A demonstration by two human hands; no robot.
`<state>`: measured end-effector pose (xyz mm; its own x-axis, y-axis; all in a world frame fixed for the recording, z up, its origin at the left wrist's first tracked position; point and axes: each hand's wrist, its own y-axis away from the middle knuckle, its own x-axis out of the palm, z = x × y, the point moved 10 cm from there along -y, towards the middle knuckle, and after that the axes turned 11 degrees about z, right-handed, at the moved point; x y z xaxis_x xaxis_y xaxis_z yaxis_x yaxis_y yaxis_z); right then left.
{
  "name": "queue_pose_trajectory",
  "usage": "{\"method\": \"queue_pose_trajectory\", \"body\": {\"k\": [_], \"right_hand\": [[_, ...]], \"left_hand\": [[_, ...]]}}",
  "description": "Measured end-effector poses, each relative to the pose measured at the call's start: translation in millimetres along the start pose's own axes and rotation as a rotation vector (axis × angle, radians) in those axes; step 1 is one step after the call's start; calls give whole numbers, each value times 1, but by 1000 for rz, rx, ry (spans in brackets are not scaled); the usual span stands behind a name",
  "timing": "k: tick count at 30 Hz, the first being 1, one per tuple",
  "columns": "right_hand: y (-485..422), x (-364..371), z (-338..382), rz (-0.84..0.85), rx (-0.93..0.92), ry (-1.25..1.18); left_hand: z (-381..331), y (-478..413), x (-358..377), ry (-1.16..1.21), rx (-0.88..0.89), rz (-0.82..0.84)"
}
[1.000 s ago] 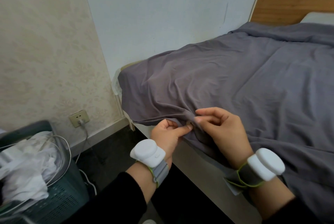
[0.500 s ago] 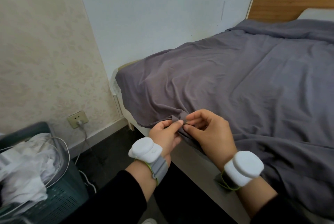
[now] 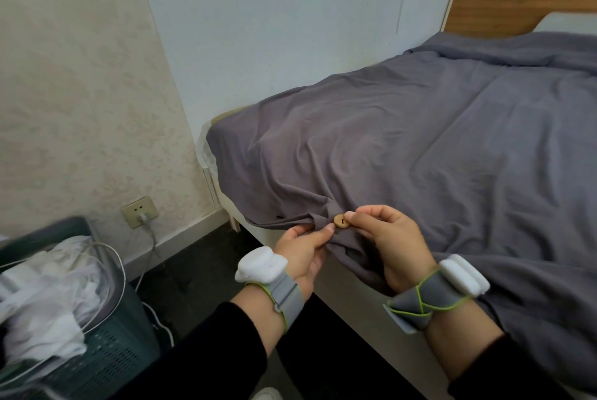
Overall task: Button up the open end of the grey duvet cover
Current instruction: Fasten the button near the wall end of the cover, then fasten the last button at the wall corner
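Observation:
A grey duvet cover (image 3: 420,147) lies spread over the bed, its open edge hanging at the near side. A round tan button (image 3: 340,221) shows on that edge. My left hand (image 3: 307,249) pinches the fabric just left of the button. My right hand (image 3: 387,238) pinches the button's right rim and bunched cloth under it. Both wrists carry white devices on grey straps.
A dark green laundry basket (image 3: 106,357) with white cloth and cables stands at the lower left. A wall socket (image 3: 139,211) with a plugged cable sits low on the wall. The bed frame (image 3: 355,299) runs along the near side; a wooden headboard (image 3: 517,2) stands at the back right.
The button has come into sight between my fingertips. Both hands stay on the cover's edge, and my right hand now grips the button's rim.

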<state>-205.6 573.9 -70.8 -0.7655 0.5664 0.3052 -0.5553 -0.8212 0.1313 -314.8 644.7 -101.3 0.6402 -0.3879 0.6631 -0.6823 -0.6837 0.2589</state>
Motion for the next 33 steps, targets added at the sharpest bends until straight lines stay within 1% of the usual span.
{"method": "queue_pose_trajectory", "body": {"k": [2, 4, 6, 8, 10, 13, 15, 18, 22, 24, 26, 28, 30, 33], "right_hand": [[-1, 2, 0, 7, 4, 2], [-1, 7, 1, 32, 3, 26], [1, 11, -1, 61, 6, 65], [5, 14, -1, 91, -4, 115], [5, 20, -1, 128, -16, 169], [4, 29, -2, 198, -10, 244], [-2, 36, -4, 228, -22, 346], [-6, 41, -5, 222, -50, 443], [-35, 79, 4, 281, -82, 519], [-52, 108, 11, 325, -116, 591], [-67, 135, 15, 354, -148, 683], [-79, 162, 19, 376, -194, 782], [-87, 184, 20, 403, -235, 881], [-91, 199, 11, 466, -209, 911]], "left_hand": [[6, 0, -2, 37, -84, 7], [9, 2, -9, 148, -144, -28], [9, 3, -14, 255, -182, -47], [6, -1, -15, 284, -196, -19], [-7, -11, -20, 292, -171, 10], [-30, -26, -44, 277, -85, -80], [-44, -33, -62, 304, -32, -148], [-56, -34, -73, 338, 15, -188], [-81, -37, -89, 366, 76, -211], [-88, -39, -93, 353, 83, -202], [-90, -41, -88, 369, 73, -155], [-96, -46, -80, 432, 92, -77], [-102, -52, -73, 494, 126, -40], [-106, -61, -75, 549, 176, -98]]}}
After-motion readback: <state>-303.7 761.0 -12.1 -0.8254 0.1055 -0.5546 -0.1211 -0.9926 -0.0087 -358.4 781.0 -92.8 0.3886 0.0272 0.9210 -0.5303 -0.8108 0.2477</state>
